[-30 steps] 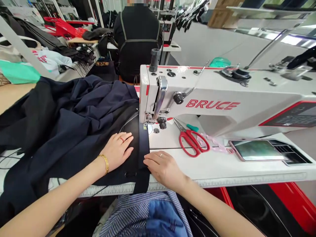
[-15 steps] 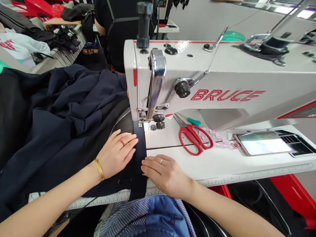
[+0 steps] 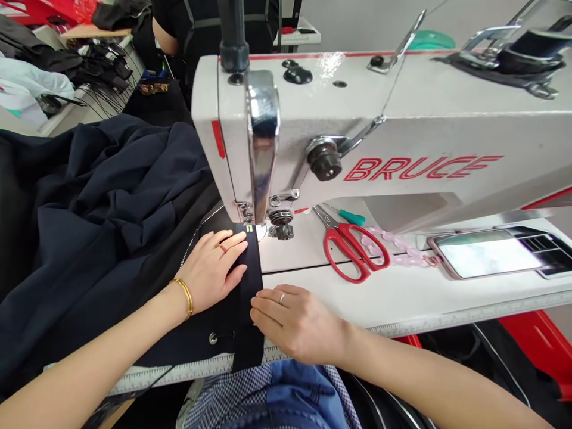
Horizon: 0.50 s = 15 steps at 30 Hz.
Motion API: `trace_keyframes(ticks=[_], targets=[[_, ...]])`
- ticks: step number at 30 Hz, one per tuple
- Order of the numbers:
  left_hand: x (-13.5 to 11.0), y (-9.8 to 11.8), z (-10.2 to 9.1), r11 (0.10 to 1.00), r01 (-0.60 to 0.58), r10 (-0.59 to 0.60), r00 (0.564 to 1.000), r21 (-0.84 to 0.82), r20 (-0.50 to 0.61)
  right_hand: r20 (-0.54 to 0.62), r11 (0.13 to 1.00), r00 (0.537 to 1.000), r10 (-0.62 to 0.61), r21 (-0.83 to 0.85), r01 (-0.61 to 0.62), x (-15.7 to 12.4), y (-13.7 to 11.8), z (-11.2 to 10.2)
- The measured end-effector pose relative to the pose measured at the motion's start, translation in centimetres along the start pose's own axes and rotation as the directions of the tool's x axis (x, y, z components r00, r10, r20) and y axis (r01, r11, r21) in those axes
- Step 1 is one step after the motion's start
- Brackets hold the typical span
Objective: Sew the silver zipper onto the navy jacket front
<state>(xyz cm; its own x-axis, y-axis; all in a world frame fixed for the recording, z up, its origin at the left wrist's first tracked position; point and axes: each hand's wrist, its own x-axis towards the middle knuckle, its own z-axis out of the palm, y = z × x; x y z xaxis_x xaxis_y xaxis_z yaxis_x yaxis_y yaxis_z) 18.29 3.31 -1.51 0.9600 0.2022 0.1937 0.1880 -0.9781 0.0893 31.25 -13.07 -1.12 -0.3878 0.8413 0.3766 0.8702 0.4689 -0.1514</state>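
Note:
My left hand [image 3: 213, 271] lies flat, fingers stretched, on a dark navy garment [image 3: 107, 220] just in front of the presser foot [image 3: 248, 221] of a white sewing machine [image 3: 357, 125]. A dark strip of the garment [image 3: 248, 298] runs from the foot toward me over the table edge. My right hand [image 3: 295, 319] rests on the table with fingers together, fingertips touching the strip's right edge. A metal snap [image 3: 213, 338] shows on the cloth near the table edge.
Red-handled scissors [image 3: 353, 247], a pink bead chain [image 3: 397, 244] and a phone [image 3: 487, 253] lie on the white table [image 3: 402, 292] right of the needle. Another person in black [image 3: 214, 30] sits beyond the machine. Clothes pile at far left.
The view has drawn nearer to the machine. The garment has slid toward the presser foot with both hands following, and a metal snap has come into sight near the table edge.

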Motion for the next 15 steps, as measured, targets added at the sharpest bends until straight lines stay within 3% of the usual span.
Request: trace_keyframes(ticks=[10, 15], targets=[[2.4, -1.8, 0.3, 0.996, 0.073, -0.075, 0.997, 0.046, 0.035, 0.068, 1.0, 0.998, 0.001, 0.006, -0.001, 1.1, 2.6, 0.4], [2.9, -2.3, 0.3, 0.995, 0.083, -0.084, 0.996, 0.053, 0.022, -0.024, 0.999, 1.0, 0.02, 0.029, -0.019, 1.2, 3.2, 0.7]])
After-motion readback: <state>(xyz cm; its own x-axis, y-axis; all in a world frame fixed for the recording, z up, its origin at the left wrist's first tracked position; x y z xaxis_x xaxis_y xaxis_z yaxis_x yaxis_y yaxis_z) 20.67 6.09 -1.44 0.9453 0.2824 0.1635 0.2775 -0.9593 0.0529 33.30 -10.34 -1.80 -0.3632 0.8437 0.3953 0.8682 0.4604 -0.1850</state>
